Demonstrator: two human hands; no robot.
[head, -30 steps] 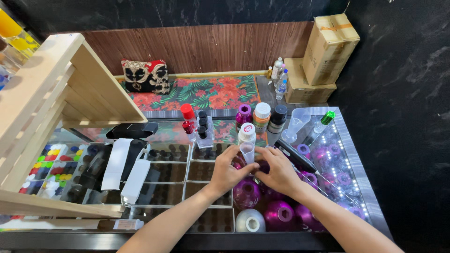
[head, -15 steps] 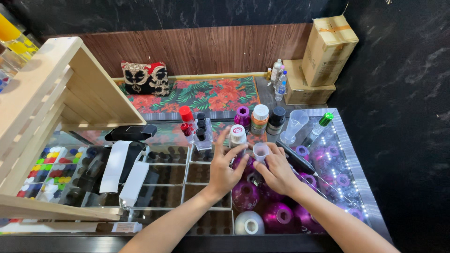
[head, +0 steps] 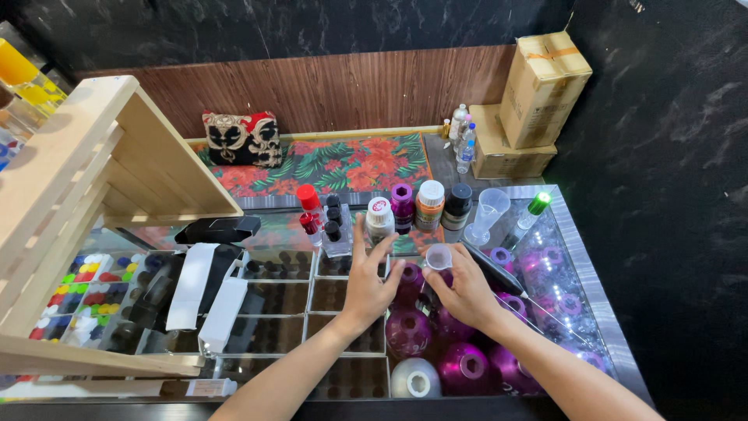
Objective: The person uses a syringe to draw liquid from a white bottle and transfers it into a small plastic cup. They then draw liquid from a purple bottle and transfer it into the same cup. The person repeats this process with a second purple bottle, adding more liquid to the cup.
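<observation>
My left hand (head: 368, 282) hovers over the glass counter (head: 580, 257) with its fingers spread, holding nothing. Its fingertips are just below a white bottle (head: 379, 218) with a white printed cap, which stands upright in a row of bottles. My right hand (head: 465, 295) pinches a small clear plastic cup (head: 438, 256) at its rim and holds it upright just right of the left hand. Purple round flasks (head: 408, 331) lie beneath the glass under both hands.
Beside the white bottle stand a purple bottle (head: 402, 204), an orange bottle (head: 429, 204), a black bottle (head: 456, 204) and a clear measuring cup (head: 489, 212). A red-capped bottle (head: 308, 200) and black vials (head: 333, 226) stand left. A wooden rack (head: 93, 179) fills the left; cardboard boxes (head: 538, 86) are far right.
Both hands were on the white bottle. The left hand set it back in the row and let go; the right hand now holds the small clear cup.
</observation>
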